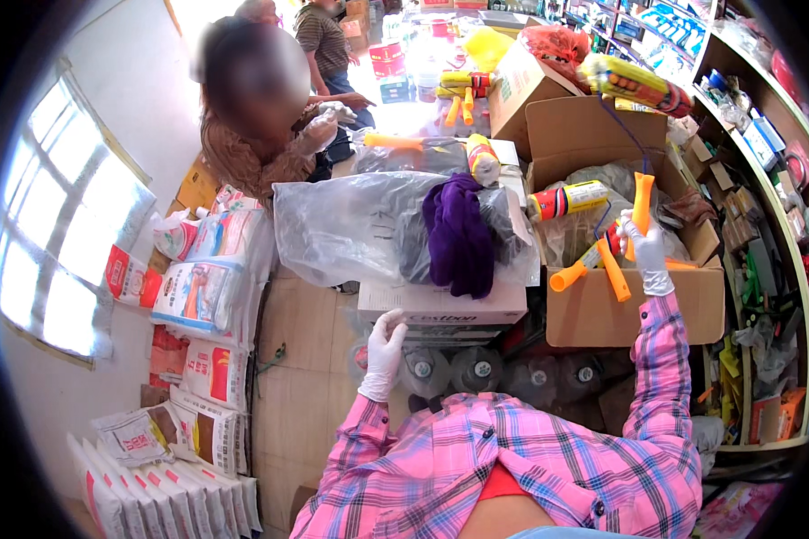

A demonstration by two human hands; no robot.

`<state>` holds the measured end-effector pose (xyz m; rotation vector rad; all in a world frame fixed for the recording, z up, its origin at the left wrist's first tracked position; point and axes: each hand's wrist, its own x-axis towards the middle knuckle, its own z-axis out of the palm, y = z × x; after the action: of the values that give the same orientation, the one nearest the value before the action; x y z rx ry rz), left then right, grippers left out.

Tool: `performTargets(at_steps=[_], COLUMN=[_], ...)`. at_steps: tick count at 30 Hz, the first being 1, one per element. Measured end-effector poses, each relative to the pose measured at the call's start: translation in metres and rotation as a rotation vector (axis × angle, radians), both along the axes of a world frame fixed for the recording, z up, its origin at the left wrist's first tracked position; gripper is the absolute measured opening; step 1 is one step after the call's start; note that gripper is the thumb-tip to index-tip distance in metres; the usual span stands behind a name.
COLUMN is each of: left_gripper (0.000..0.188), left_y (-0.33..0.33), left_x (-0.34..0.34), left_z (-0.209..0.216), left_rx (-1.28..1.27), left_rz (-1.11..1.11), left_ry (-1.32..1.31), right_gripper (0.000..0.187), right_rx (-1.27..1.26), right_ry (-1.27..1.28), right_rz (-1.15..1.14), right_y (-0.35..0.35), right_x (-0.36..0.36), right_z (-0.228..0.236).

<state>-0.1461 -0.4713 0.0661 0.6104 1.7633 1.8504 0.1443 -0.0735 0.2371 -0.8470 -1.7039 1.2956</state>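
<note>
Plaid shirt (521,440) nearest, my right hand (647,246) at three o'clock grips a paint roller (642,199), likely sorting, next needing careful placement; left hand (385,352), six o'clock, curled, empty.

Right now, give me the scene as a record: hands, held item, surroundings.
left grip: white-gloved, half-curled, empty, near white box
right grip: white-gloved, on orange handle
held item: yellow roller
open carton: near right grip, other rollers at its opening
purple cloth: on plastic sheeting
</note>
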Motion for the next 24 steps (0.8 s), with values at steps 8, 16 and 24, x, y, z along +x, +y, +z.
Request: performTargets(at_steps=[8,16,24], left_gripper=[0.030,0.030,0.029], left_y=[-0.020,-0.060,-0.110], left_x=[-0.007,-0.021,-0.046], left_z=[-0.004,0.004,-0.005], left_rx=[0.011,-0.028,-0.053], left_rz=[0.023,0.075,0.116], left_ry=[-0.011,0.006,-0.043], right_gripper=[0.024,0.030,0.028], right_rx=[-0.192,-0.197,-0.251], right_ry=[0.001,0.112,0.169], right_rz=[0.172,0.255,0.189], right_y=[-0.100,-0.160,-0.199], right_x=[-0.030,-0.083,-0.122], right_z=[0.031,0.032,0.008])
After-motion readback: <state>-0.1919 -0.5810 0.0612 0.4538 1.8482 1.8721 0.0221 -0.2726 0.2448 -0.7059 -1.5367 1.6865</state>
